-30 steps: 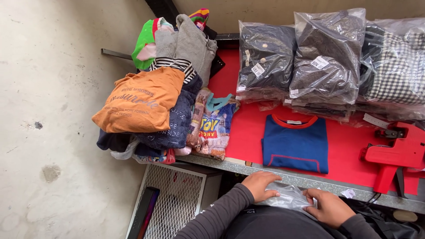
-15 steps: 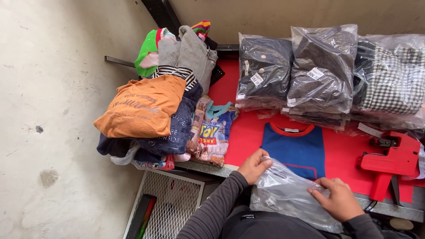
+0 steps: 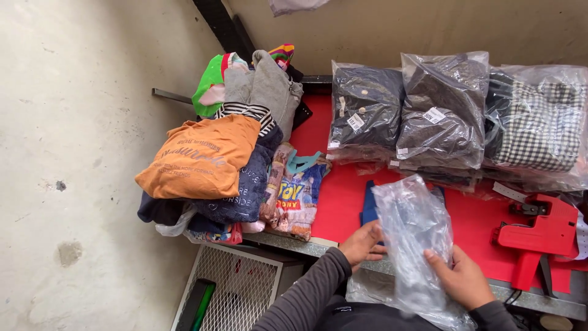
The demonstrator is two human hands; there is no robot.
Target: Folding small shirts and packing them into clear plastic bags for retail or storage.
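- Since half a second ago, clear plastic bag [image 3: 411, 236] is lifted higher, covering blue shirt [image 3: 369, 205] on red table [image 3: 340, 190].
- Left hand [image 3: 362, 244] pinches its near-left edge; right hand [image 3: 460, 281] grips right side.
- Best keep mouth spread.

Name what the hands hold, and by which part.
Both hold a clear plastic bag: left hand at its left edge, right hand on its lower right side.

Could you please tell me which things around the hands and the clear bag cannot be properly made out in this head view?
- Blue shirt: mostly hidden behind the clear plastic bag held up by the left hand and right hand.
- Whether the bag's mouth is open: cannot tell through the crumpled plastic.
- Red label gun: cut off by the right edge.
- Checked garment pack: cut off at the right edge.
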